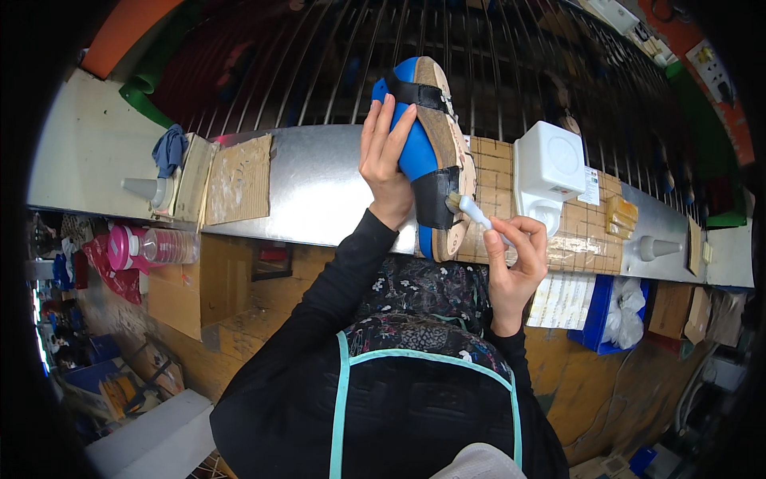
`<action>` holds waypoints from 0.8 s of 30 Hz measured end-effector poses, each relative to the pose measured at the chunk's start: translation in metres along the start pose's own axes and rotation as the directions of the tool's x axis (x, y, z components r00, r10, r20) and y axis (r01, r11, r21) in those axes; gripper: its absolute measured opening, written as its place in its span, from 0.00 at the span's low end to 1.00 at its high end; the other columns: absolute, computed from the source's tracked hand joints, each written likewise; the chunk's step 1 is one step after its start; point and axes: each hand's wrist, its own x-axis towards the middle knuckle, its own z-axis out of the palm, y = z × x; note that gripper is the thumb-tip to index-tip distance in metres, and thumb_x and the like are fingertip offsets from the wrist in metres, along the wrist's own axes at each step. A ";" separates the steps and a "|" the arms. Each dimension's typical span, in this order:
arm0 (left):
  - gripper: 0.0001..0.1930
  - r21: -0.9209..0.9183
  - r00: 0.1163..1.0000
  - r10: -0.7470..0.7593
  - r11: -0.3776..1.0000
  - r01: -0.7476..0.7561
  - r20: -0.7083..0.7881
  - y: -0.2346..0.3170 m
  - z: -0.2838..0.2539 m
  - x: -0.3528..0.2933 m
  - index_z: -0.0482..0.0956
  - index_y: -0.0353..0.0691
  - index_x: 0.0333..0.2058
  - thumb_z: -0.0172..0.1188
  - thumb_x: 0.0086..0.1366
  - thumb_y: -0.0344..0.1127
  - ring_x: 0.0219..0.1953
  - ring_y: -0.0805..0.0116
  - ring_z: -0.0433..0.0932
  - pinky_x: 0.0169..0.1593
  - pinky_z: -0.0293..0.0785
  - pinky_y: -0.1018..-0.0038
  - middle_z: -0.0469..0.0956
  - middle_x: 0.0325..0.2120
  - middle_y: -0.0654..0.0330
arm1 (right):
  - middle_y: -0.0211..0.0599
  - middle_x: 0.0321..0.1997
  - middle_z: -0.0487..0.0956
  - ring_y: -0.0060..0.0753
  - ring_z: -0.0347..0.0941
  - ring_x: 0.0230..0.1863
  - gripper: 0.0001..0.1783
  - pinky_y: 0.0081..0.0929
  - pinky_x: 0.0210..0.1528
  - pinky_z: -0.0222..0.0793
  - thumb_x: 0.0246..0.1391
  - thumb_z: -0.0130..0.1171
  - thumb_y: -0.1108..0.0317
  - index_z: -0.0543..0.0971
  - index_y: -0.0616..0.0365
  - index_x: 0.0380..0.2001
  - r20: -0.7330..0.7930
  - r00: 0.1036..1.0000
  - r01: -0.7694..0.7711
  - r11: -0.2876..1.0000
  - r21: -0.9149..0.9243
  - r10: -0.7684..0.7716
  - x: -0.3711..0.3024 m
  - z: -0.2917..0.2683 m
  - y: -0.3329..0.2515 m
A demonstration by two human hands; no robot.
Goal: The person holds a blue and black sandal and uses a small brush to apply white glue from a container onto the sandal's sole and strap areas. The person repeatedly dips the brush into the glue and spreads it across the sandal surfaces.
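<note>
A sandal sole (437, 132) with black straps (436, 196) sits on a blue shoe last (413, 152), tilted up with its pale underside turned to the right. My left hand (386, 164) holds the last from its left side, fingers lying over the blue surface below the upper strap. Between the fingertips of my right hand (517, 263) is a small brush (474, 211) with a white handle. Its short bristles touch the lower strap close to the sole's edge.
Right of the sandal stands a white plastic container (550, 160) on a taped cardboard sheet (586, 235). A yellowish block (621, 216) and a white cone nozzle (661, 248) lie farther right. Cardboard (239, 180) rests at left. Metal bars (319, 72) run behind the bench.
</note>
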 end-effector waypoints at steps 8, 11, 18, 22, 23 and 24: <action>0.27 0.009 0.999 -0.034 0.999 0.034 0.020 -0.001 0.005 0.005 0.78 0.47 0.53 0.68 0.51 0.29 0.62 0.46 0.66 0.61 0.67 0.56 0.71 0.58 0.50 | 0.33 0.37 0.72 0.22 0.69 0.33 0.09 0.17 0.30 0.65 0.50 0.67 0.75 0.84 0.60 0.37 0.001 1.000 0.017 1.000 0.009 -0.017 -0.001 -0.004 -0.001; 0.28 0.000 0.997 -0.071 0.997 0.071 0.038 0.000 0.005 0.006 0.78 0.47 0.53 0.69 0.50 0.29 0.62 0.47 0.66 0.61 0.67 0.56 0.71 0.58 0.51 | 0.33 0.37 0.72 0.22 0.69 0.33 0.09 0.17 0.30 0.66 0.50 0.66 0.75 0.84 0.60 0.37 0.015 1.000 0.015 1.000 0.017 -0.015 -0.003 -0.007 -0.003; 0.30 -0.019 0.988 -0.130 0.991 0.132 0.083 0.001 0.002 0.003 0.77 0.46 0.53 0.69 0.48 0.26 0.61 0.46 0.67 0.60 0.67 0.56 0.71 0.57 0.50 | 0.33 0.36 0.72 0.21 0.69 0.33 0.08 0.16 0.28 0.65 0.51 0.66 0.74 0.84 0.61 0.37 0.042 0.998 -0.041 0.997 0.062 0.039 -0.007 -0.013 -0.009; 0.31 -0.026 0.987 -0.131 0.991 0.134 0.089 0.001 0.002 0.000 0.77 0.46 0.53 0.70 0.46 0.26 0.61 0.45 0.67 0.60 0.67 0.56 0.71 0.57 0.49 | 0.33 0.36 0.73 0.21 0.68 0.32 0.08 0.16 0.27 0.65 0.51 0.65 0.74 0.84 0.60 0.37 0.022 1.000 -0.021 1.000 -0.012 0.021 -0.005 -0.010 -0.010; 0.31 -0.034 0.987 -0.132 0.990 0.135 0.088 0.001 0.002 0.000 0.77 0.46 0.53 0.70 0.46 0.26 0.61 0.45 0.67 0.60 0.67 0.56 0.71 0.57 0.49 | 0.33 0.36 0.72 0.21 0.68 0.32 0.08 0.16 0.27 0.65 0.51 0.65 0.74 0.84 0.60 0.37 0.018 1.000 -0.021 1.000 -0.020 0.021 -0.004 -0.010 -0.011; 0.31 -0.027 0.989 -0.125 0.991 0.128 0.085 0.001 0.002 0.000 0.77 0.46 0.53 0.71 0.46 0.26 0.61 0.45 0.67 0.60 0.67 0.56 0.71 0.57 0.49 | 0.33 0.36 0.72 0.21 0.68 0.33 0.08 0.16 0.27 0.65 0.51 0.65 0.75 0.84 0.60 0.37 0.014 1.000 -0.025 0.999 -0.028 0.025 -0.004 -0.009 -0.011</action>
